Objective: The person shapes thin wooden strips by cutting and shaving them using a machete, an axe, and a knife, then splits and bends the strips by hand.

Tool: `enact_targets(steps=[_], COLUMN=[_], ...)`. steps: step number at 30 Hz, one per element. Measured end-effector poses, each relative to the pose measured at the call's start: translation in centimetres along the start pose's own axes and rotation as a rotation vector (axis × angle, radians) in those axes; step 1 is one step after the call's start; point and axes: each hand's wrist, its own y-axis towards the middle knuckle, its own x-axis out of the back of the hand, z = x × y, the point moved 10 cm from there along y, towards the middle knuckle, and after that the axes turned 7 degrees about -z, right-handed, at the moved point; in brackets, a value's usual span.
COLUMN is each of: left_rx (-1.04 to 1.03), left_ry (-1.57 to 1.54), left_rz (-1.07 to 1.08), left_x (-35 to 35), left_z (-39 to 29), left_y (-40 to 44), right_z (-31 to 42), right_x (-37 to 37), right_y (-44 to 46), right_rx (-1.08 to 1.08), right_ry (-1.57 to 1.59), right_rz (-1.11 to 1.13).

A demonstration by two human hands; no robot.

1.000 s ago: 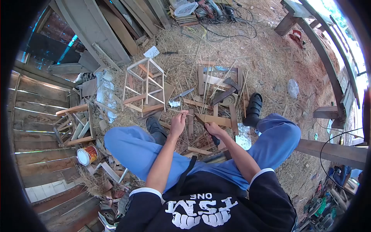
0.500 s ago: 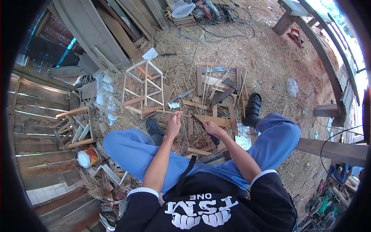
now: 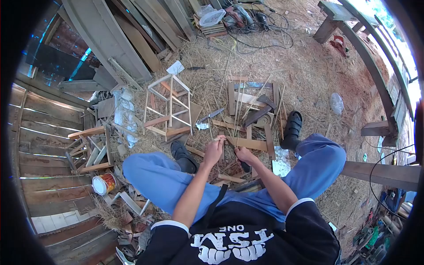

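Low between my knees, my left hand (image 3: 214, 151) is closed round a thin wooden stick (image 3: 221, 138), most of which is hidden by the fingers. Close by on the right, my right hand (image 3: 244, 155) grips a knife (image 3: 245, 167); its dark handle sticks out below the fist and the blade points up toward the left fingertips. Beyond the hands lies a wooden frame (image 3: 269, 137) of flat boards with several thin sticks across it. On it rests a dark, hatchet-like tool (image 3: 258, 115). Another knife (image 3: 210, 115) lies on the straw to the left.
A small slatted wooden frame (image 3: 169, 106) stands at the left front, another (image 3: 90, 150) farther left. A paint can (image 3: 104, 183) sits by the plank wall. Power tools with cords (image 3: 247, 20) lie at the back. A bench (image 3: 380, 79) stands along the right.
My left hand has moved right and a little down, close to the knife. The stick that stretched out left of it is now mostly out of sight. The whole view has shifted slightly.
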Motion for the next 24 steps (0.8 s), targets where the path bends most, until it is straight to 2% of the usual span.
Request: enact_targets(steps=[3, 4, 8, 12, 15, 21, 24], left_rx=[0.083, 0.013, 0.18, 0.081, 0.2, 0.106, 0.177], left_ry=[-0.026, -0.016, -0.067, -0.053, -0.081, -0.022, -0.042], left_rz=[-0.031, -0.081, -0.072, -0.157, -0.119, -0.124, -0.119], left_x=[0.0, 0.3, 0.8, 1.7, 1.2, 1.6, 1.7], left_z=[0.5, 0.5, 3.3, 4.3, 6.6, 4.5, 5.2], left_y=[-0.6, -0.2, 0.6, 0.7, 0.2, 0.0, -0.6], right_z=[1.4, 2.6, 4.4, 2.8, 2.4, 3.6, 4.4], right_x=[-0.5, 0.2, 0.8, -0.2, -0.9, -0.2, -0.3], right_y=[-2.0, -2.7, -3.7, -1.2, -0.4, -0.5, -2.3], right_rx=[-0.07, -0.059, -0.036, 0.0, -0.034, 0.051, 0.001], right_ry=[0.166, 0.155, 0.134, 0.037, 0.038, 0.019, 0.037], right_rz=[0.125, 0.134, 0.169, 0.051, 0.034, 0.029, 0.097])
